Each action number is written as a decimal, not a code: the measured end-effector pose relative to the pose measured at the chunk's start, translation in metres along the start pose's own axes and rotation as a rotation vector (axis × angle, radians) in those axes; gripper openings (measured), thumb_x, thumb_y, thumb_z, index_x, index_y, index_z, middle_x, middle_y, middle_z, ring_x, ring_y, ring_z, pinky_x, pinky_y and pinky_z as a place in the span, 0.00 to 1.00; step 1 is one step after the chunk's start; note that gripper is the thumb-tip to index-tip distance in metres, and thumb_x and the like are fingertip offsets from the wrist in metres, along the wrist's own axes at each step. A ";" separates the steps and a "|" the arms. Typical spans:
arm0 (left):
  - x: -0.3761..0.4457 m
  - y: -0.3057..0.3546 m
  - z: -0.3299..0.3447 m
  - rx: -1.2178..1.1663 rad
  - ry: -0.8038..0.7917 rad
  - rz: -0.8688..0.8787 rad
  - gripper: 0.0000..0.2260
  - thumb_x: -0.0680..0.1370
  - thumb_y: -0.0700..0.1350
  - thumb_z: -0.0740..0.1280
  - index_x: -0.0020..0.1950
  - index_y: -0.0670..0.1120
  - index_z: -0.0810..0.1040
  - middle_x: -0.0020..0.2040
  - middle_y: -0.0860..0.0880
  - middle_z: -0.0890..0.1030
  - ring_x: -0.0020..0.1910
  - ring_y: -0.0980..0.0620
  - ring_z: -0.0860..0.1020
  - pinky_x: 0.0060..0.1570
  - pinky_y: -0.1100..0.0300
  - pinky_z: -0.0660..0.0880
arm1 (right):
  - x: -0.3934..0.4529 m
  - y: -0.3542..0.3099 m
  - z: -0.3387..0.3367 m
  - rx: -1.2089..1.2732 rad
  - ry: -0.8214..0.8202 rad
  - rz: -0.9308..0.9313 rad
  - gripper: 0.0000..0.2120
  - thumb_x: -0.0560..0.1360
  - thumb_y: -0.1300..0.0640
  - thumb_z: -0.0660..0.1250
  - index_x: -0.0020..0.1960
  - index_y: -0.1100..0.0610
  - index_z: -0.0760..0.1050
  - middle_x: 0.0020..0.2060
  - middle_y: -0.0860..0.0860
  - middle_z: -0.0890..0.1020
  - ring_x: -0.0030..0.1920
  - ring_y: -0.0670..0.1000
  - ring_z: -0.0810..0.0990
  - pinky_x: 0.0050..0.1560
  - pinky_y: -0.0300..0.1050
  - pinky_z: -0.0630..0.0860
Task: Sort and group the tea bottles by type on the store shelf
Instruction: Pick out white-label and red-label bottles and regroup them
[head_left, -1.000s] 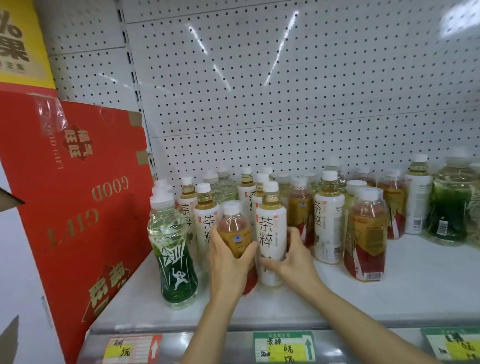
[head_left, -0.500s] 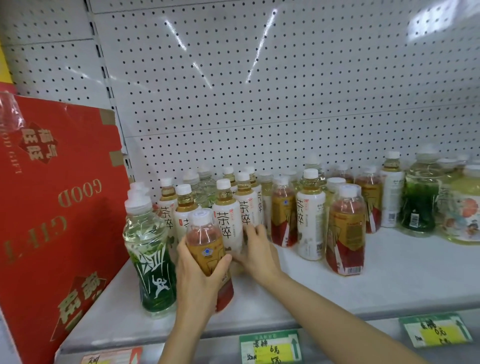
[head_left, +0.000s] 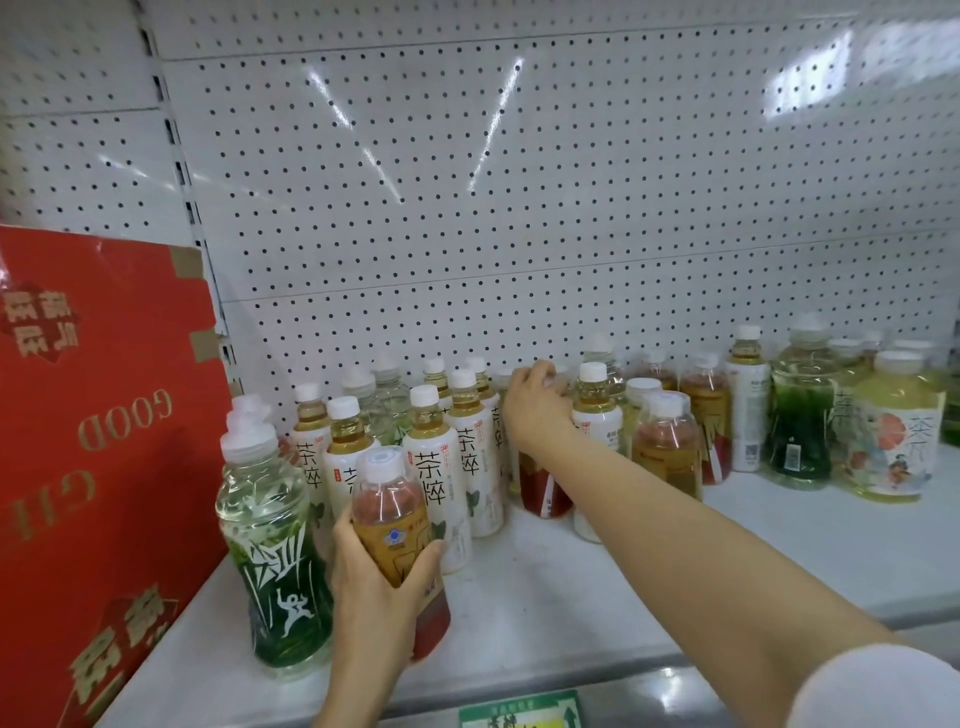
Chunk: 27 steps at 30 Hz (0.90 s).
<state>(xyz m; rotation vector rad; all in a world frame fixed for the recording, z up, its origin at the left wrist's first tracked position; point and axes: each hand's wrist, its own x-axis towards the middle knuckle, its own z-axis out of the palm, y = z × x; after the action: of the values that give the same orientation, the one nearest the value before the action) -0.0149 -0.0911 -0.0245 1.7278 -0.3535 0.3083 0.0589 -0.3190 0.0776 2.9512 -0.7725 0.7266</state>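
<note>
My left hand (head_left: 376, 587) grips an amber-and-red labelled tea bottle (head_left: 390, 512) near the shelf's front edge. My right hand (head_left: 535, 402) reaches back and closes over the top of another red-labelled bottle (head_left: 543, 486), whose cap is hidden under my fingers. Between the two hands stands a cluster of white-labelled tea bottles (head_left: 436, 467) with white caps. A tall clear bottle with a green label (head_left: 272, 551) stands left of my left hand. More red-labelled bottles (head_left: 667, 447) stand to the right of my right arm.
A red gift carton (head_left: 98, 467) leans at the shelf's left end. Green-labelled bottles (head_left: 802, 415) and a pale yellow bottle (head_left: 896, 431) fill the right. The white shelf (head_left: 571, 587) has bare surface at the front. A pegboard wall (head_left: 519, 208) backs the shelf; a price tag (head_left: 519, 714) sits below.
My right hand let go of the white-labelled bottle and moved back and right onto a red-labelled bottle's top. My left hand drew its bottle toward the shelf's front edge.
</note>
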 end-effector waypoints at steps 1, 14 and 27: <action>-0.001 0.001 0.000 -0.005 0.000 -0.001 0.39 0.67 0.55 0.78 0.69 0.67 0.57 0.64 0.51 0.74 0.64 0.46 0.74 0.62 0.37 0.74 | 0.003 -0.002 -0.002 0.066 0.004 -0.003 0.31 0.74 0.61 0.64 0.73 0.68 0.56 0.67 0.67 0.60 0.61 0.69 0.71 0.49 0.53 0.79; -0.009 0.002 0.005 -0.160 0.006 0.017 0.39 0.72 0.47 0.76 0.77 0.56 0.58 0.65 0.50 0.72 0.61 0.49 0.72 0.63 0.44 0.70 | -0.102 0.024 -0.001 0.686 0.174 -0.235 0.43 0.70 0.58 0.72 0.76 0.43 0.50 0.63 0.58 0.69 0.56 0.58 0.76 0.58 0.55 0.76; -0.060 0.066 0.095 -0.389 -0.037 0.023 0.43 0.62 0.58 0.77 0.75 0.54 0.67 0.62 0.51 0.79 0.59 0.49 0.79 0.57 0.46 0.77 | -0.181 0.176 -0.034 1.021 0.386 -0.239 0.43 0.66 0.49 0.70 0.75 0.38 0.52 0.63 0.48 0.70 0.57 0.55 0.77 0.55 0.58 0.78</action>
<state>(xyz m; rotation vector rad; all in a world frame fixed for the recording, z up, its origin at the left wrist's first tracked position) -0.0954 -0.1922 -0.0064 1.3494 -0.4297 0.2079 -0.1780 -0.3858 0.0098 3.3341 0.0445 2.0713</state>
